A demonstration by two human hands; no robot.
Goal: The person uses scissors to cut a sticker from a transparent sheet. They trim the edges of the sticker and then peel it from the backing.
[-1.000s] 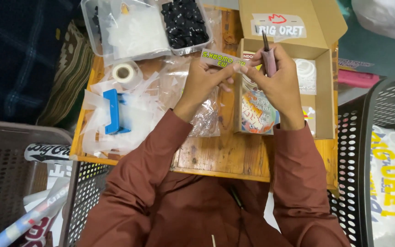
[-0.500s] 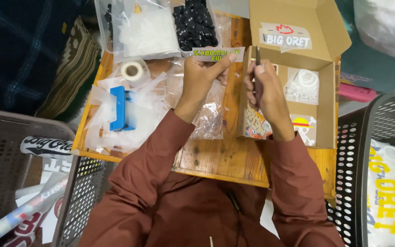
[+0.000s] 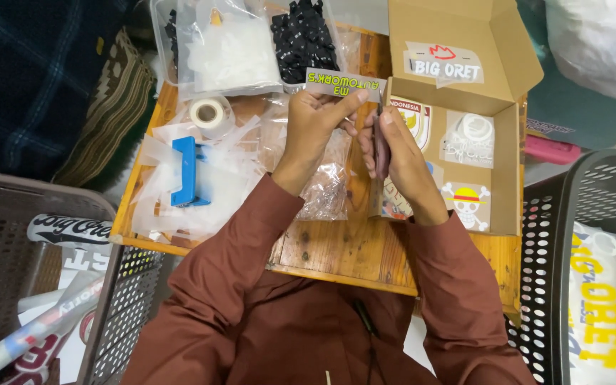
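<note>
The person's left hand [image 3: 316, 117] is pinched shut on a grey sticker strip [image 3: 342, 83] with yellow-green lettering, thumb and fingers gripping its lower edge near the left end, holding it up over the far side of the wooden table [image 3: 336, 253]. The right hand [image 3: 401, 153] is closed around a slim, dark maroon tool [image 3: 381, 146], most likely a craft knife, held upright with its tip just beside the strip's right end. I cannot tell whether the tip touches the strip.

The strip looks thin, light and flexible, the sort that bends or creases if squeezed hard. Its face is probably glossy and a little slippery, so I would judge the edge the best place to take it, as the left hand does, keeping fingers off any sticky backing.

Under the left wrist lies a crumpled clear plastic bag [image 3: 326, 189]. Just beside the right hand stands an open cardboard box [image 3: 505, 167] with several stickers lying flat inside. Further left on the table are a blue tool [image 3: 185, 172], loose white backing scraps and a roll of white tape [image 3: 207, 113]. At the far edge sits a clear tray [image 3: 180, 53] holding white pieces and small black parts [image 3: 304, 39]. Dark plastic baskets [image 3: 572, 235] flank the table on both sides.
</note>
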